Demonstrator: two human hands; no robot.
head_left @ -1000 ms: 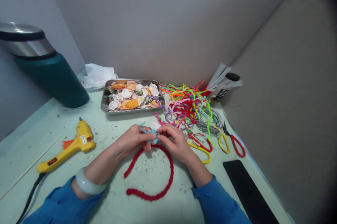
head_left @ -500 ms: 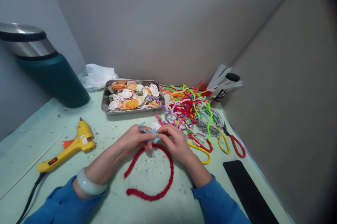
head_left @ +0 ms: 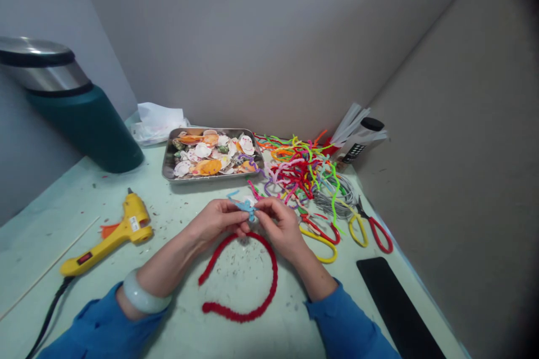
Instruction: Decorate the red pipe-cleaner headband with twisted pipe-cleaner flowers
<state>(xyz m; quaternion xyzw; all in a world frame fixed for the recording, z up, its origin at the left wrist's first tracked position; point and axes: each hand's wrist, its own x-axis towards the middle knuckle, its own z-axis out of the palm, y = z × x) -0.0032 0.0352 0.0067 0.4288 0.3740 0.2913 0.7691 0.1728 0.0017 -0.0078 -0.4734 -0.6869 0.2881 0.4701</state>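
Between my two hands is a light-blue pipe cleaner (head_left: 246,207), bent into small loops with a loose end pointing up and left. My left hand (head_left: 223,216) pinches it from the left, thumb against fingers. From the right, my right hand (head_left: 278,221) grips its other side with thumb and forefinger. Below them on the table lies a red fuzzy hoop (head_left: 274,280), open at its left side, its top edge just under my fingers. A whitish piece behind the blue loops is partly hidden.
A metal tray (head_left: 210,180) of seashells stands at the back, with a heap of coloured pipe cleaners (head_left: 295,171) to its right. Scissors (head_left: 373,224) lie at the right, near a black strip (head_left: 398,308). At the left are a yellow glue gun (head_left: 122,230) and a green bottle (head_left: 84,123).
The blue loops have turned and risen slightly between my fingers, and more of them shows. Both hands have shifted a little; the red hoop stays put.
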